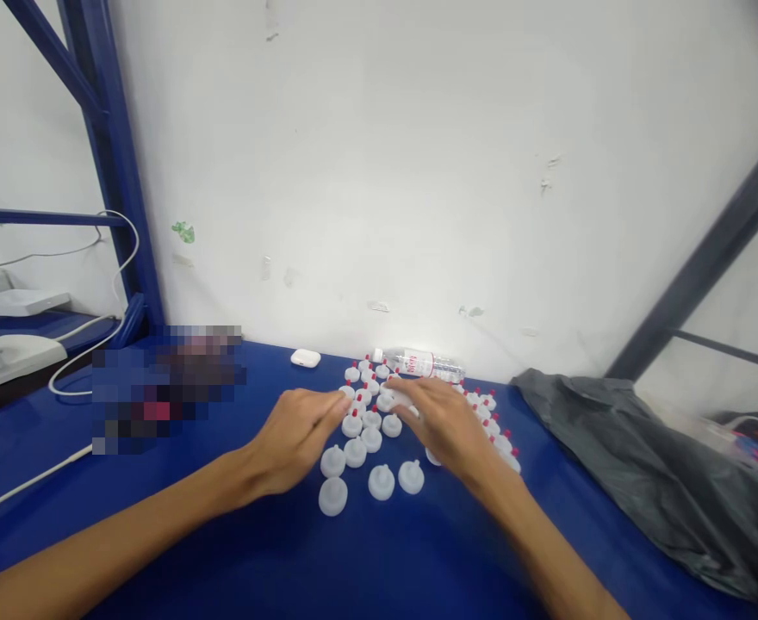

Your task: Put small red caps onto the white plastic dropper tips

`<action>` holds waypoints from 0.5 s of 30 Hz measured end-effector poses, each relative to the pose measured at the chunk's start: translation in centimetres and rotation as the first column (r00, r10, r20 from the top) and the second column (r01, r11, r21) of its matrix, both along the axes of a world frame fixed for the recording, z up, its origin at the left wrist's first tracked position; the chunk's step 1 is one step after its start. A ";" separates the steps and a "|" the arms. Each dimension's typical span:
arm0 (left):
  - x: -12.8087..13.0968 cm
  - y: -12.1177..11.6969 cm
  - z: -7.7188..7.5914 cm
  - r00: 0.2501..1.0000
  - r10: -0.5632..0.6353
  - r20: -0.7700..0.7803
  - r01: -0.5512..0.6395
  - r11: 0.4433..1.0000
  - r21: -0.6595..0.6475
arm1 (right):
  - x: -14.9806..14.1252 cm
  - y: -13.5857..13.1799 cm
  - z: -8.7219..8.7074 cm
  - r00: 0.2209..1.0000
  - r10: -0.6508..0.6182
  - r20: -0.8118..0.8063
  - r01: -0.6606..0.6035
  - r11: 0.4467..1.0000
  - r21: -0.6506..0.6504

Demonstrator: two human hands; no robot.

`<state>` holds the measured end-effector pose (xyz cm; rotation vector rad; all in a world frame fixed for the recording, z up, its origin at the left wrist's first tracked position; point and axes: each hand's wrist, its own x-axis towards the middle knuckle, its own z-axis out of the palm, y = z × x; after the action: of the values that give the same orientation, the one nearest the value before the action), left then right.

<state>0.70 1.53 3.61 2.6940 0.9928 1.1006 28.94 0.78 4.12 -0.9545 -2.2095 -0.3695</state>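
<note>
Many white, round plastic nozzle caps stand in a cluster on the blue table (237,534). Several at the back and right carry small red tips, such as one capped piece (351,423). Nearer pieces have bare nozzles, like the front white nozzle cap (382,483). My left hand (301,437) is at the cluster's left edge, fingers pressed together; what they hold, if anything, is hidden. Over the middle-right of the cluster, my right hand (449,424) curls its fingers and thumb around a white cap (402,398), partly hidden by the fingers.
A clear labelled bottle (421,363) lies behind the cluster against the white wall. A white earphone case (305,358) sits to its left. Dark grey plastic sheeting (637,465) covers the right side. A white cable (36,484) and a blurred patch are at left, beside a blue post (117,155).
</note>
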 end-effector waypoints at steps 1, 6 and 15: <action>-0.3 0.2 0.3 0.999 0.053 -0.005 -0.053 0.998 -0.019 | 1.0 0.5 0.2 0.998 -0.065 -0.014 0.065 0.998 -0.009; -1.4 1.6 0.8 0.968 0.199 -0.155 -0.203 0.979 -0.014 | 3.6 1.0 1.5 0.979 -0.192 -0.075 0.172 0.961 -0.216; -1.2 2.2 -0.4 0.862 0.214 -0.460 -0.258 0.966 -0.033 | 3.2 0.5 2.1 0.963 -0.231 0.139 0.268 0.874 -0.405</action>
<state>-0.47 3.70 3.19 2.8675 1.4329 0.4202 32.11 1.31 6.18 -1.4916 -2.2959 -0.0414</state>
